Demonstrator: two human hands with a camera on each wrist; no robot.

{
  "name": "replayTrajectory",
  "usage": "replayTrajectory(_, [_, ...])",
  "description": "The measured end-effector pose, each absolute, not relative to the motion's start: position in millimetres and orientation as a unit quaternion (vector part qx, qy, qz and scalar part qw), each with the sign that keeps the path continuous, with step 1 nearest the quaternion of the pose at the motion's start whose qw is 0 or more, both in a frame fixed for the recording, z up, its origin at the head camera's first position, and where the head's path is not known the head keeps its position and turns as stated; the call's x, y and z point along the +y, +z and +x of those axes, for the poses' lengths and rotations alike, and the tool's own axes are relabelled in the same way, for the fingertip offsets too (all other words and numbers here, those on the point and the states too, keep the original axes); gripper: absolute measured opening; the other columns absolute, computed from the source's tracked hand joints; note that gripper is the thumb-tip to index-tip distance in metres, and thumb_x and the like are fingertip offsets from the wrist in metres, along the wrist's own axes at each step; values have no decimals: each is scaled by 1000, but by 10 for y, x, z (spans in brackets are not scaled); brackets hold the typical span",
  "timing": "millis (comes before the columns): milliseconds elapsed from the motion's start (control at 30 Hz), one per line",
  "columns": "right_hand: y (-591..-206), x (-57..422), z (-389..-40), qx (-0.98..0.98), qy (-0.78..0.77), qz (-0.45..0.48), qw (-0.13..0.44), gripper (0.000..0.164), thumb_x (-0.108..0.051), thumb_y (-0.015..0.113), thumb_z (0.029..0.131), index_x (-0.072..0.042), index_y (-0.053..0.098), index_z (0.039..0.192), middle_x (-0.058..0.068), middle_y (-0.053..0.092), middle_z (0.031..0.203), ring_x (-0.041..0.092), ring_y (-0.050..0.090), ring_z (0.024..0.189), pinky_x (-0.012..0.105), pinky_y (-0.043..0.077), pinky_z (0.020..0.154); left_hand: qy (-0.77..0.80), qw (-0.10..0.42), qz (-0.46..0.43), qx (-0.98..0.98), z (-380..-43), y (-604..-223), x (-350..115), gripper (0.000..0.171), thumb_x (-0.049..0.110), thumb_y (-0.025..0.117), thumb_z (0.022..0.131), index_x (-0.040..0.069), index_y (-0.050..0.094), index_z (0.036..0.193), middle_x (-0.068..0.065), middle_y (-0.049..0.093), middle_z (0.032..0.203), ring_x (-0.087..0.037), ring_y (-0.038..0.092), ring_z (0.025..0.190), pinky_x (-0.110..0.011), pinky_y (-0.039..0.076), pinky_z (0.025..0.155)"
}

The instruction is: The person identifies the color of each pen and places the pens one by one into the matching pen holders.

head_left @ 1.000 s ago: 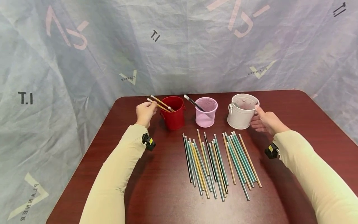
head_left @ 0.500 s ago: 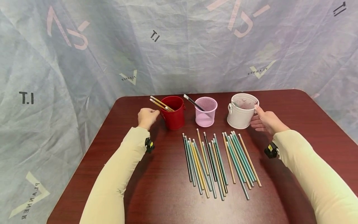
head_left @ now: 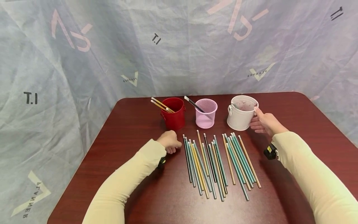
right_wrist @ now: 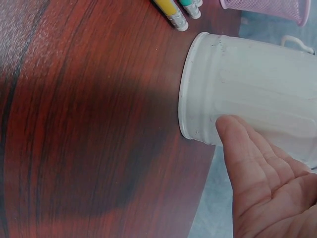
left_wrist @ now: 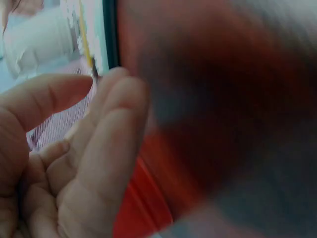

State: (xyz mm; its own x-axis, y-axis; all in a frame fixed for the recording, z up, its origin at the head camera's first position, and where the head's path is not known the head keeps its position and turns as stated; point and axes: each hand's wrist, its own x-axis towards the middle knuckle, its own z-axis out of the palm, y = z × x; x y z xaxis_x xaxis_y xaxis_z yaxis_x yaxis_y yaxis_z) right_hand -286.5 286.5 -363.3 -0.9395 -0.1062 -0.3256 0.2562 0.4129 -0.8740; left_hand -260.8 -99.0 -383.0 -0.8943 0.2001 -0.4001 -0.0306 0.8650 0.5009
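From left: empty left hand (head_left: 170,141), thumb and fingertips apart, on near side of red bucket (head_left: 174,120), just left of loose pencils (head_left: 219,169); far, pink mesh cup (head_left: 205,121); right, white bucket (head_left: 238,120) touched by right hand (head_left: 267,123), straight-fingered, thumb at rim.

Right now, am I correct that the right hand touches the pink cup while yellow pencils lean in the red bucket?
No, the head view shows the right hand touching the white bucket, not the pink cup, while yellow pencils lean in the red bucket.
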Motion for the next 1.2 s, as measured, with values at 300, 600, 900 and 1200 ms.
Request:
replayTrajectory(300, [-3663,2845,-2855,823,-541,44,168,89,-56,14,99,26,26,134,42,39,133,29,62,103,44,50,90,259,236,35,936,-2664,-3954,-821,26,12,64,86,-1,61,64,-9,61,52,-18,57,44,-27,48,42])
replayTrajectory(600, [-3655,2828,-2857,821,-543,47,170,90,-56,13,98,26,25,134,42,35,135,23,63,99,41,52,88,233,237,44,942,-2672,-3976,-756,24,12,65,86,0,60,66,-8,59,51,-16,54,39,-28,49,43])
replayTrajectory(900, [-3654,2847,-2848,826,-538,50,161,91,-57,14,98,25,27,134,41,38,134,28,62,103,42,51,89,369,245,25,896,-2651,-3834,-774,19,5,61,84,1,59,66,-7,58,55,-15,56,45,-28,52,47])
replayTrajectory(1200, [-3659,2854,-2861,824,-540,51,162,91,-57,13,98,26,26,133,41,37,135,23,64,98,41,52,87,609,91,35,787,-2700,-3570,-713,19,-3,64,82,-10,62,100,-13,67,81,-14,63,60,-35,57,66])
